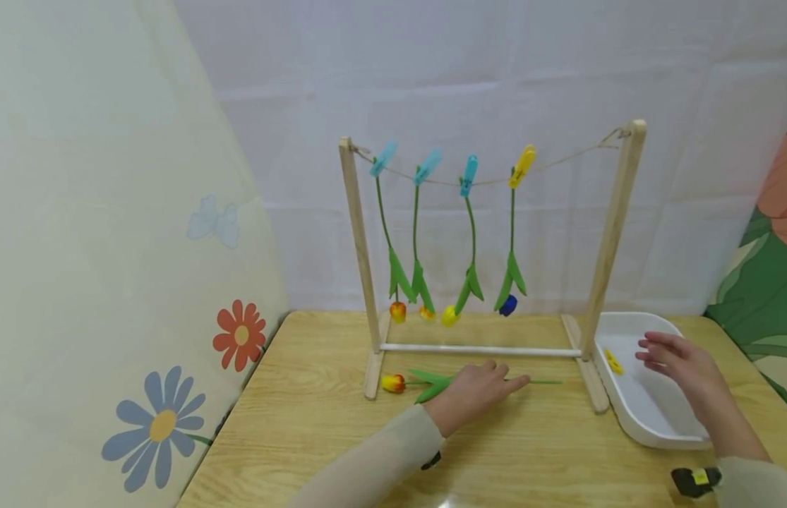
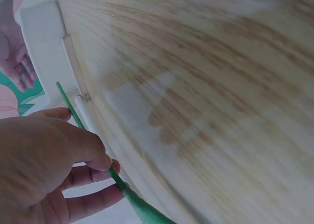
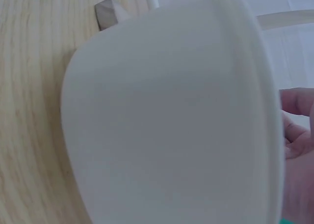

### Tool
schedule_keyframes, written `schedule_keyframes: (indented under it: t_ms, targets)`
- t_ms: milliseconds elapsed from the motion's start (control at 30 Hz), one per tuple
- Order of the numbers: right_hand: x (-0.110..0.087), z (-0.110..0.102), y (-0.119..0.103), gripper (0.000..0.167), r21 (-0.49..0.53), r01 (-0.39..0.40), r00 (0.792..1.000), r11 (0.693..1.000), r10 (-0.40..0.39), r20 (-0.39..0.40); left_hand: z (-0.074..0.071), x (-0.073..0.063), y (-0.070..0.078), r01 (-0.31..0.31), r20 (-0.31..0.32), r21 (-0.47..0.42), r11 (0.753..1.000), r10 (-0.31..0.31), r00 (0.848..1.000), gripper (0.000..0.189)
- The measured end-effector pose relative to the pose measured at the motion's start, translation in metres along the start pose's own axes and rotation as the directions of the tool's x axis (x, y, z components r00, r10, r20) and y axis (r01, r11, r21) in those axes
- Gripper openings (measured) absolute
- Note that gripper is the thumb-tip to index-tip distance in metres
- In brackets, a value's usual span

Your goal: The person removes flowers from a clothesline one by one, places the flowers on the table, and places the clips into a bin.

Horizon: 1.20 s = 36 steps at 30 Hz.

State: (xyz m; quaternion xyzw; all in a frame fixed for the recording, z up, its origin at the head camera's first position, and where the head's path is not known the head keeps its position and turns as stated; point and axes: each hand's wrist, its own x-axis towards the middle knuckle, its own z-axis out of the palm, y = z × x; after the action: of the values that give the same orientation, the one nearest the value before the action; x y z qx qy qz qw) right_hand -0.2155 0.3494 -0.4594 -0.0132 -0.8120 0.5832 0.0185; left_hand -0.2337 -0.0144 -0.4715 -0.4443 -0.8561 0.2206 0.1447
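My left hand pinches the green stem of an artificial tulip with a red and yellow bloom. The tulip lies low over the table in front of the wooden rack, bloom to the left. In the left wrist view the thumb and fingers meet on the stem. My right hand hovers above a white tray, its fingers loosely bent with nothing in them. Inside the tray is a yellow clothespin. The tray's outer wall hides part of my right hand in the right wrist view.
A wooden rack carries a string. Two orange-toned tulips, a yellow tulip and a blue tulip hang upside down from it by blue clothespins and a yellow clothespin. A white bar joins the rack's feet.
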Motion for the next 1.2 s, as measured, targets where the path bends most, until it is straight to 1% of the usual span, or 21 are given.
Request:
schedule_keyframes:
  t_ms: [33,133,167,200,333,433,533,633,667,733,767,867,1033,1200]
  targets:
    - [0.000,0.000,-0.002,0.049,0.016,0.013,1.000,1.000,-0.013,-0.002,0.001,0.000,0.000,-0.001,0.001,-0.005,1.000,0.001,1.000,0.064]
    - [0.000,0.000,-0.007,0.023,0.075,0.060,0.998,0.995,-0.061,0.003,0.004,0.000,0.000,-0.004,0.010,-0.028,1.000,0.004,1.000,0.064]
    - [0.000,0.001,-0.009,0.016,0.097,0.075,0.997,0.992,-0.075,0.003,0.004,0.001,0.000,-0.002,0.013,-0.035,0.999,0.003,1.000,0.065]
    - [0.001,0.001,-0.011,0.014,0.107,0.088,0.996,0.990,-0.089,0.003,0.005,0.001,-0.001,0.001,0.018,-0.043,0.999,0.000,1.000,0.065]
    - [0.002,0.003,-0.021,0.016,0.110,0.131,0.991,0.985,-0.132,-0.005,0.005,0.003,-0.003,0.011,0.031,-0.070,0.998,-0.009,0.999,0.067]
    - [0.002,0.003,-0.029,0.015,0.062,0.140,0.990,0.988,-0.140,-0.013,0.004,0.004,-0.005,0.005,0.031,-0.072,0.997,-0.003,1.000,0.067]
    - [0.003,0.004,-0.036,0.025,-0.025,0.141,0.990,0.990,-0.142,-0.020,0.001,0.003,-0.006,-0.005,0.023,-0.063,0.998,0.006,1.000,0.067]
    - [0.005,0.006,-0.045,0.039,-0.071,0.148,0.989,0.986,-0.149,-0.022,-0.001,0.004,-0.007,0.004,0.043,-0.063,0.998,-0.002,0.999,0.068]
    - [0.005,0.006,-0.047,0.040,-0.076,0.152,0.988,0.985,-0.155,-0.023,-0.002,0.004,-0.007,0.009,0.050,-0.058,0.998,-0.006,0.999,0.068]
    - [0.006,0.007,-0.053,0.036,-0.076,0.168,0.985,0.983,-0.170,-0.021,-0.005,0.004,-0.008,0.019,0.066,-0.054,0.998,-0.015,0.998,0.069]
    - [0.006,0.008,-0.057,0.037,-0.083,0.173,0.984,0.981,-0.175,-0.022,-0.006,0.004,-0.008,0.022,0.066,-0.044,0.999,-0.019,0.998,0.069]
    - [0.007,0.009,-0.067,0.032,-0.082,0.192,0.981,0.978,-0.195,-0.023,-0.012,0.003,-0.010,0.017,0.046,-0.030,0.999,-0.016,0.999,0.064]
    - [0.009,0.013,-0.084,0.030,-0.082,0.228,0.972,0.970,-0.232,-0.035,-0.025,0.001,-0.015,0.007,0.007,-0.077,0.997,-0.006,1.000,0.053]
    - [0.010,0.018,-0.096,0.028,-0.091,0.262,0.963,0.961,-0.267,-0.041,-0.037,-0.001,-0.022,0.007,-0.019,-0.160,0.987,-0.011,1.000,0.055]
